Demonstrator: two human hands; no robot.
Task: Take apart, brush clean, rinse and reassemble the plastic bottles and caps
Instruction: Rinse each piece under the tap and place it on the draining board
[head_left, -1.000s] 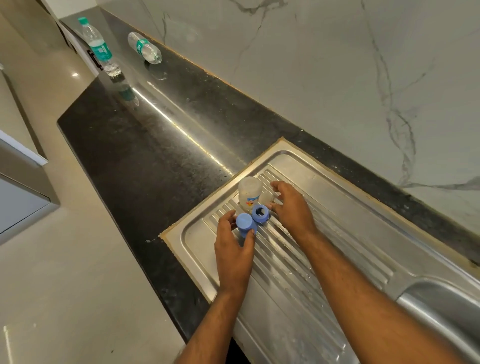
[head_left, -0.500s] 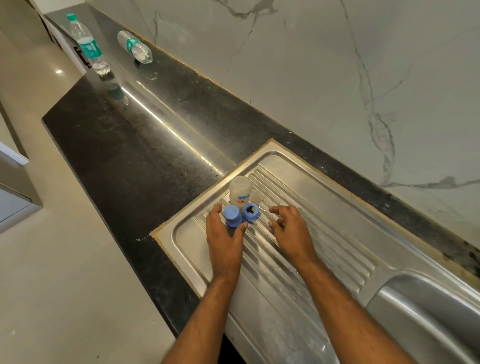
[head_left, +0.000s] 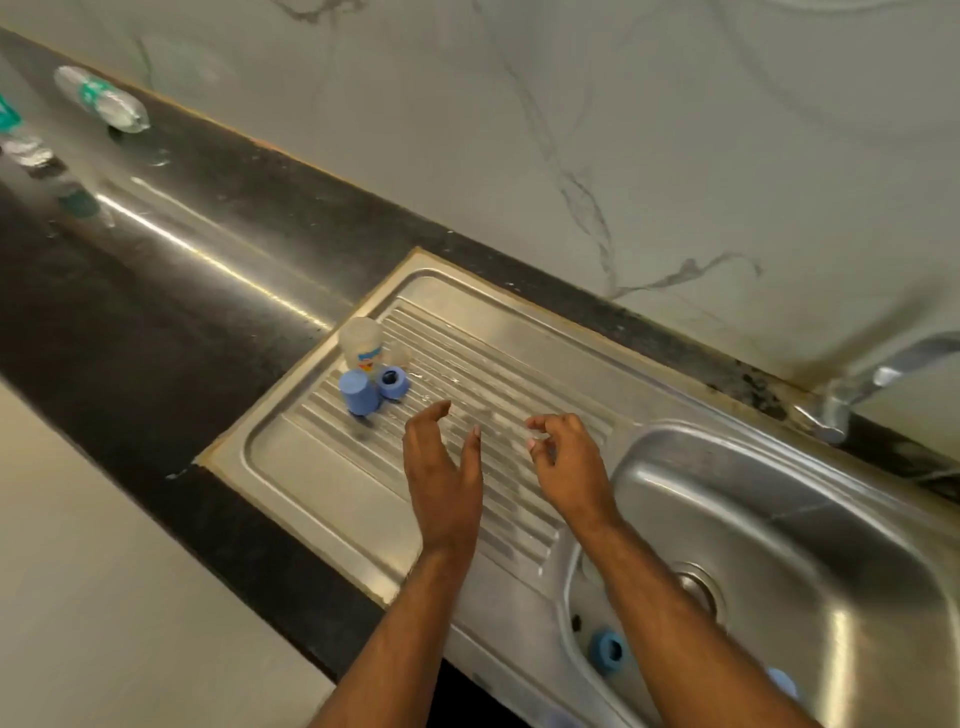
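Both hands hang over the ribbed steel drainboard (head_left: 291, 457) and hold nothing. Left hand (head_left: 441, 467): fingers extended and spread, thumb apart, palm turned inward. Right hand (head_left: 566, 462): fingers loosely curled, nothing between them; empty as far as the blur allows. Task parts sit in a tight cluster at the far left corner of the drainboard: a small clear bottle (head_left: 362, 344) with a printed label, mouth down; just in front of it a solid blue cap (head_left: 358, 392); beside that a blue ring collar (head_left: 392, 382) lying with its opening up. The three look to be touching or nearly so; I cannot tell exactly. Another blue ring (head_left: 606, 651) lies in the sink basin (head_left: 857, 519) near the front wall, and a pale blue piece (head_left: 782, 682) shows at the lower edge of the basin, partly hidden by the right forearm. Two water bottles (head_left: 101, 101) rest far off on the black counter (head_left: 130, 322); tap (head_left: 883, 374) at right. Judgement: one set is drying, the basin parts are yet to be done. Risks: drainboard looks wet and sloped by its ribs, so a knock from either hand could tip the inverted bottle or roll the cap off onto the counter. A small ring in the basin could slide toward the drain (head_left: 693, 584) under running water. Wet fingers may also lose hold of smooth plastic.
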